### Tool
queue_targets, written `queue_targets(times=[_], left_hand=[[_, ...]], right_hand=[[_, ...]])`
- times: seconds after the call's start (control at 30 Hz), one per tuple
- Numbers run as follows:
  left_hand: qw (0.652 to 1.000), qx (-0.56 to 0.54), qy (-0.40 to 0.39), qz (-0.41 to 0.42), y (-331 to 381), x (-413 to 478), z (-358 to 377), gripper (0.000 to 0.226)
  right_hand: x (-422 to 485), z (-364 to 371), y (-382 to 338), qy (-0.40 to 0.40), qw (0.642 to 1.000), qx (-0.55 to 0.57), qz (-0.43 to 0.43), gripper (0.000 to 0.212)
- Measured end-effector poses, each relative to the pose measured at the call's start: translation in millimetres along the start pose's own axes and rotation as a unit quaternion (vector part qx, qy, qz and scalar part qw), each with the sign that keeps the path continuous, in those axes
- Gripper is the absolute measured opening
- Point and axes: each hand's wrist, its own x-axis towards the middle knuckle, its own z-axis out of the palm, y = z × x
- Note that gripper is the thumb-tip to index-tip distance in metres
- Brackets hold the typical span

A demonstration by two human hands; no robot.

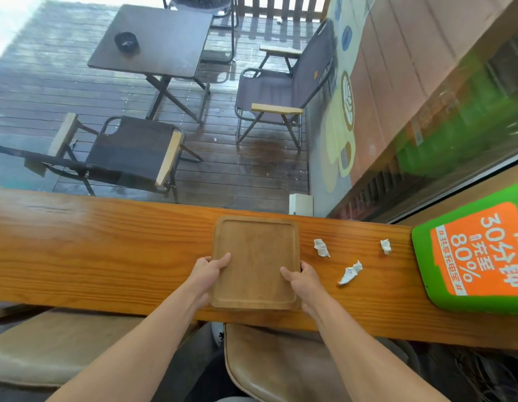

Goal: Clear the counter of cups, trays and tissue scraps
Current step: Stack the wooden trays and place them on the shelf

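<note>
An empty square wooden tray [256, 248] lies on the long wooden counter [92, 256], reaching its near edge. My left hand [207, 272] grips the tray's left side, thumb on top. My right hand [302, 278] grips its right side the same way. Three white tissue scraps lie on the counter to the right of the tray: one close by [321, 247], one nearer me [350, 272], one farther right [385, 246]. No cup is in view.
A green and orange power-bank station [472, 256] stands on the counter's right end. A small white box [301, 204] sits at the far edge by the window. Tan stools [269, 367] are below the counter. Outside are a table and folding chairs.
</note>
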Motion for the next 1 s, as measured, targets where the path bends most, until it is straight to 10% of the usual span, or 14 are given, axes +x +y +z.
queue_targets(times=[0.3,1.0], left_hand=[[0.983,0.045,-0.092,0.154,90,-71,15,0.041],[0.925,0.122,-0.204,0.297,116,-159,32,0.052]], right_hand=[[-44,-34,-92,-0.079,0.987,0.080,-0.119,0.048],[-180,-38,-84,0.132,0.952,0.151,-0.232,0.067]])
